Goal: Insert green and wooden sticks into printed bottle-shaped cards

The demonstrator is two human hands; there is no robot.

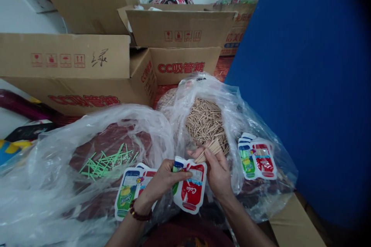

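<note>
My left hand [162,183] grips a printed packet [191,191] with a red cola picture, holding it by its top edge. My right hand [216,170] pinches a small bunch of tan sticks [210,149] just above the packet's mouth. Behind my hands, an open clear plastic bag [232,100] holds a large heap of the same tan sticks [204,121]. More printed packets [129,191] lie under my left wrist. Another stack of packets [256,159] lies to the right on the plastic.
A second clear plastic bag [58,154] on the left holds several green sticks [106,160]. Cardboard boxes [72,65] with red print stand behind, one box [179,27] open at the back. A blue panel [304,85] rises on the right.
</note>
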